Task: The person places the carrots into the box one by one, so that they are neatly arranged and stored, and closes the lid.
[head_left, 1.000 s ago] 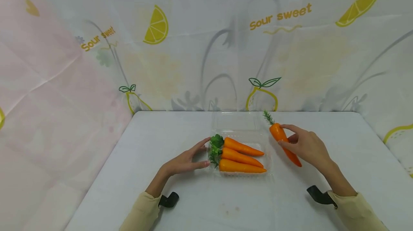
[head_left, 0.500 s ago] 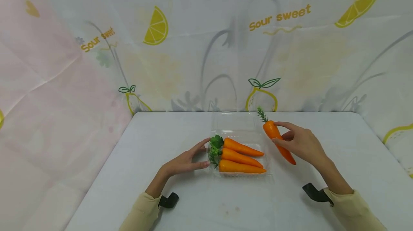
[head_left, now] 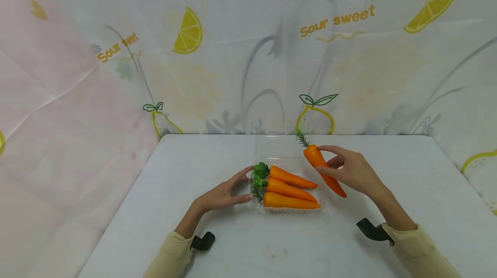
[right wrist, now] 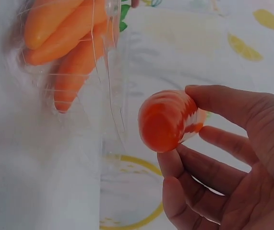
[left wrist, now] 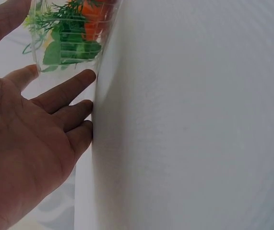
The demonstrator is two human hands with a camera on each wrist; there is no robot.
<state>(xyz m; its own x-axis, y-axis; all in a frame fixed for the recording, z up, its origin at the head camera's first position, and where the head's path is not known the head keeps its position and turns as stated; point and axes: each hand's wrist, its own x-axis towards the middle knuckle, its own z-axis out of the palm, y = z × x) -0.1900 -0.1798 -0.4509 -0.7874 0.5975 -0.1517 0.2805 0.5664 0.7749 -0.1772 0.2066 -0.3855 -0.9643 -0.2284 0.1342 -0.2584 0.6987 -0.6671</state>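
Observation:
My right hand (head_left: 355,172) pinches an orange carrot (head_left: 313,156) with a feathery green top. The carrot is tilted, its top toward the back left, above the right side of a clear plastic box (head_left: 324,204). In the right wrist view its tip end (right wrist: 160,127) faces the camera between thumb and fingers. Three carrots (head_left: 291,200) lie side by side in the box, green tops to the left. My left hand (head_left: 223,195) rests at the box's left side, thumb and fingers spread. In the left wrist view, the fingers lie near the box's wall, beside the green leaves (left wrist: 69,50).
The box's clear lid (head_left: 285,146) lies folded open behind it, near the back edge of the white table (head_left: 194,157). A lemon-printed cloth (head_left: 233,75) hangs behind the table. Black wrist mounts (head_left: 374,229) sit at both sleeves.
My right hand has moved left with the carrot, bringing it from beside the box to above its right side. The left hand and the other carrots stay in place.

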